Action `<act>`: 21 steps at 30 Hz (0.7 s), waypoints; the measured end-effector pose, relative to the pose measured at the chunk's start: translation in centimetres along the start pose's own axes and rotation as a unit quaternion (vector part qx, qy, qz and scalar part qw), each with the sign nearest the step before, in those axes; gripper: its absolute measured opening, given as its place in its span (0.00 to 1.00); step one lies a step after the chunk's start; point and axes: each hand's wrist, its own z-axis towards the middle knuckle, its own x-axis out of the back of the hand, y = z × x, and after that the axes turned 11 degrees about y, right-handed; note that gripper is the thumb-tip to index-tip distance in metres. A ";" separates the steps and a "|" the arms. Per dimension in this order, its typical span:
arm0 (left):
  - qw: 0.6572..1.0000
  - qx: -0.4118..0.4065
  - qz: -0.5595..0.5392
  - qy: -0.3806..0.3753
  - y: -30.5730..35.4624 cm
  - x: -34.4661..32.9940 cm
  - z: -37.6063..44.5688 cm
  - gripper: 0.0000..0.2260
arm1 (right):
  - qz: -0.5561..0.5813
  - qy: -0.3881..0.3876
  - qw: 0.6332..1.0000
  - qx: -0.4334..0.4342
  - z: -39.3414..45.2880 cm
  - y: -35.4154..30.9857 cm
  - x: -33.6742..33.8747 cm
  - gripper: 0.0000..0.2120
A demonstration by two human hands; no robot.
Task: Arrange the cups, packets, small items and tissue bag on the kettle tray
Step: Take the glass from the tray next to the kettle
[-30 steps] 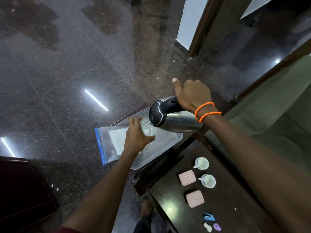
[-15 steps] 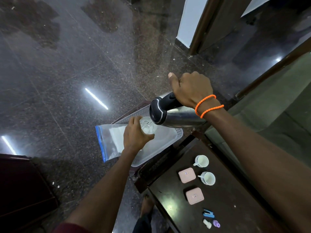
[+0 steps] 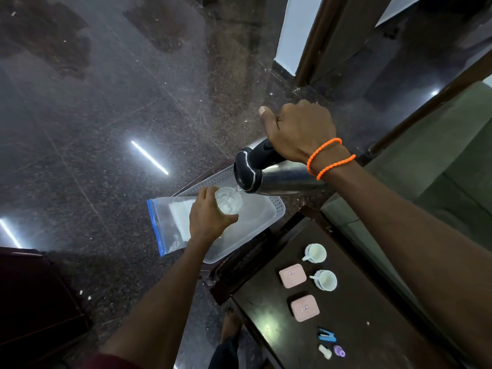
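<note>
My right hand (image 3: 300, 131) grips the black handle of a steel kettle (image 3: 282, 179), tipped over with its spout at a clear glass (image 3: 229, 201); water runs into the glass. My left hand (image 3: 206, 219) holds that glass over a white perforated tray (image 3: 255, 222). A clear zip bag with white tissue (image 3: 170, 222) lies on the tray's left end. On the dark table stand two white cups (image 3: 315, 253) (image 3: 326, 279), two pink packets (image 3: 291, 275) (image 3: 304, 307), a blue clip (image 3: 326, 336) and small white and purple items (image 3: 332, 351).
The tray rests on a dark wooden stand beside the dark table (image 3: 266, 315). A green sofa (image 3: 426, 169) lies to the right, a dark cabinet (image 3: 34, 302) at the lower left. Polished dark stone floor (image 3: 106, 102) spreads beyond; my foot shows below the table edge.
The kettle has tipped further forward and its spout has come down over the glass; water now pours into it. My left hand keeps holding the glass over the tray.
</note>
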 end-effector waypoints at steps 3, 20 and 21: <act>1.000 0.002 0.000 0.001 -0.1 0.0 -0.1 0.39 | -0.005 0.001 1.000 0.010 0.0 -0.1 0.2 0.29; 1.000 0.004 0.020 -0.001 -1.4 0.3 -0.6 0.40 | 0.000 0.016 0.999 0.043 -0.1 -1.2 0.4 0.22; 1.000 0.004 0.021 -0.002 -1.4 0.3 -0.6 0.40 | 0.000 0.016 0.999 0.046 -0.1 -1.2 0.5 0.22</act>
